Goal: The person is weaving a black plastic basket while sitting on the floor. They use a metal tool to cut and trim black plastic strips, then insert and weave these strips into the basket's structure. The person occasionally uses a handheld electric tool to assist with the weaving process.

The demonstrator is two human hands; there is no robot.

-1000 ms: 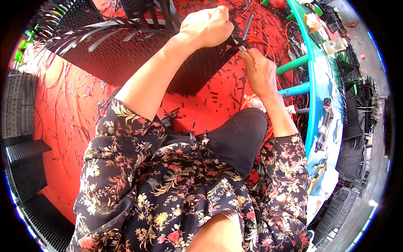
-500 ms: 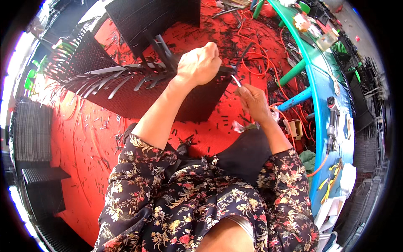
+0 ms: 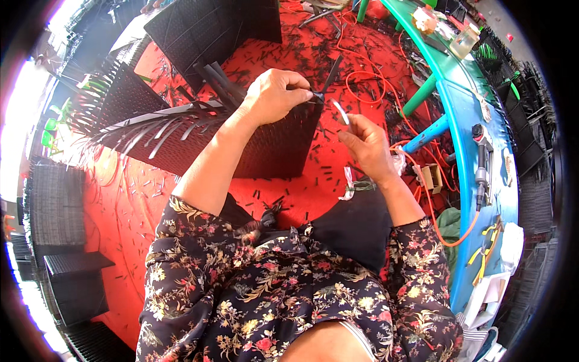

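Note:
My left hand (image 3: 275,95) is closed around dark flat wicker strips (image 3: 329,75) at the upper corner of a black woven panel (image 3: 265,148) that lies on the red floor. My right hand (image 3: 365,145) is just to the right of it and pinches a small thin shiny piece (image 3: 341,112); what it is I cannot tell. Loose strip ends (image 3: 154,123) fan out from the panel's left side. My flowered sleeves fill the bottom of the view.
Short black offcuts (image 3: 362,42) litter the red floor (image 3: 120,199). More woven panels (image 3: 211,24) lie at the top and stacked at the left (image 3: 72,277). A blue-green bench (image 3: 470,114) with tools curves along the right, an orange cable (image 3: 368,78) beside it.
The view has shifted and both hands now sit lower in the picture. My right hand has drawn away from the left, holding the shiny piece apart from the strips.

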